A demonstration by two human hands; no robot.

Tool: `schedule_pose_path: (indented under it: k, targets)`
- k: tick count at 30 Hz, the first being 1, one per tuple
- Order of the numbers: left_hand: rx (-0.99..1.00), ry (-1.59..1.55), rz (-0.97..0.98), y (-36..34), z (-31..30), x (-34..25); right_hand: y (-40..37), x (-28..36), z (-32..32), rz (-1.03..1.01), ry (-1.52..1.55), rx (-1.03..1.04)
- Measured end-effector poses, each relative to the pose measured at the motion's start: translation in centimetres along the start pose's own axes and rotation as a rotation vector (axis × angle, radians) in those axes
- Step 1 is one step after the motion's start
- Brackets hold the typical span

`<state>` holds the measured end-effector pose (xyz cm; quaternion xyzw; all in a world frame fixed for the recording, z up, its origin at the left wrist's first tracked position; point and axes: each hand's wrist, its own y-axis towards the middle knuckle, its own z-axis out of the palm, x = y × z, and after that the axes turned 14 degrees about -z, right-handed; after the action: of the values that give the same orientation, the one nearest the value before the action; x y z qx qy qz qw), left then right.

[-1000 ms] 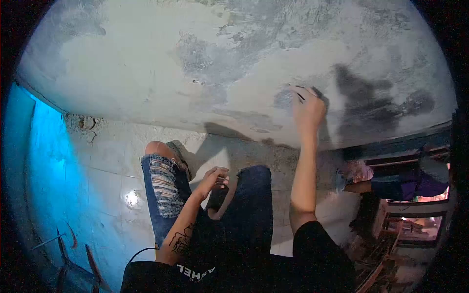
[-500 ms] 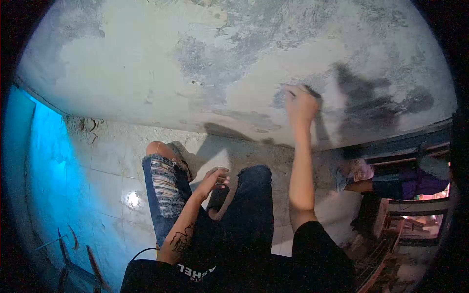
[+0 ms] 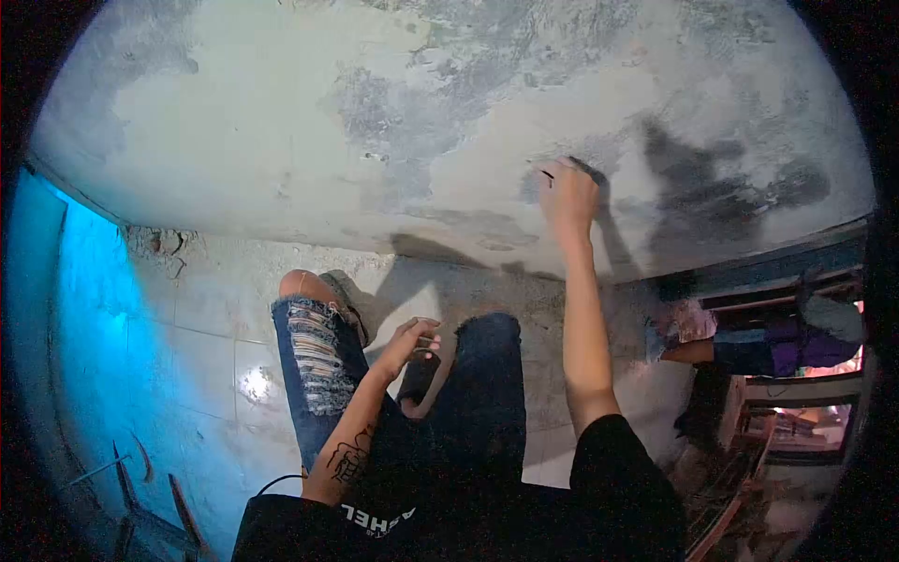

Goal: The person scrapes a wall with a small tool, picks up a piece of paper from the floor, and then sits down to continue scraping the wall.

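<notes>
My right hand [image 3: 569, 195] is closed and raised against the patchy wall [image 3: 262, 122], at one of its grey, worn areas. A small dark edge shows at the fingers, but what the hand grips is too small and hidden to name. Loosely curled with its fingers apart, my left hand [image 3: 410, 345] hangs between my knees and holds nothing. Around my right hand the wall's pale coating is broken by grey patches, and shadows of my arm and head fall on it.
Below the wall runs a tiled floor [image 3: 201, 351], dusty along its edge. At lower left stands a dark chair-like frame [image 3: 140, 520] in blue light. To the right, another person in purple [image 3: 810, 347] is near wooden furniture [image 3: 735, 487].
My right hand has shifted slightly left along the wall, still closed. My left hand stays in nearly the same place.
</notes>
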<state>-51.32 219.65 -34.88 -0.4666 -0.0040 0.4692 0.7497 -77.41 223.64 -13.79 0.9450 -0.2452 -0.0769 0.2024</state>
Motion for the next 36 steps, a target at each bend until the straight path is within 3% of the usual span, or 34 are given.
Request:
schedule_pose_path:
  k: [1,4,7,8,9,11,13,15,17,19,20,22,23,25,29,33,35,36]
  targets:
    - [-0.022,0.005,0.002,0.2,-0.2,-0.1,-0.1,-0.3,-0.6,-0.001,-0.002,-0.004]
    - [-0.051,0.028,-0.009,0.3,-0.1,-0.4,-0.5,0.3,-3.5,0.043,0.225,-0.307]
    - [-0.044,0.064,-0.012,0.1,-0.1,-0.7,-0.3,0.8,-2.4,0.056,0.136,-0.255]
    - [-0.025,0.072,-0.007,0.1,0.0,-0.5,-0.1,-0.3,0.9,0.03,0.015,-0.107]
    - [-0.026,0.075,-0.014,-0.1,0.1,-0.2,-0.5,-0.4,0.6,0.037,0.015,-0.104]
    - [-0.007,0.03,0.001,0.2,0.1,-0.3,-0.5,-0.6,-0.5,-0.051,0.042,-0.199]
    - [-0.008,0.024,0.012,0.5,0.0,-0.1,-0.2,0.1,-4.0,0.02,0.104,-0.143]
    - [-0.032,0.018,0.025,0.7,-0.1,-0.1,-0.4,0.4,-5.7,0.061,0.198,-0.318]
    - [-0.042,0.037,0.016,0.2,0.1,-0.4,-0.3,0.4,-5.2,0.04,0.218,-0.329]
    - [-0.021,0.052,0.033,-0.3,0.5,-0.6,-0.2,-0.1,-0.9,0.052,-0.009,-0.112]
    - [-0.021,0.056,0.034,-0.2,0.5,-0.5,-0.6,-0.5,1.2,0.055,-0.01,-0.116]
    - [-0.023,0.019,0.013,0.1,0.1,-0.5,-0.8,-0.8,4.6,0.121,-0.113,0.213]
    - [-0.027,0.014,0.022,0.2,0.0,-0.9,-0.5,-0.4,3.8,0.112,-0.11,0.208]
    - [-0.06,0.014,-0.027,0.3,0.1,-0.9,-0.9,0.4,0.2,0.071,0.055,-0.142]
    - [-0.022,0.002,-0.019,0.4,0.1,-0.6,-1.3,0.7,-4.2,0.152,0.308,-0.378]
    - [-0.026,-0.022,-0.015,0.4,0.2,-0.5,-0.9,1.5,-1.3,0.154,0.253,-0.327]
    - [-0.017,0.02,-0.014,0.0,0.3,-1.1,-0.5,1.3,1.3,0.038,0.029,-0.112]
    - [-0.027,0.03,-0.008,-0.2,0.4,-1.1,-0.6,1.1,1.4,0.035,0.029,-0.111]
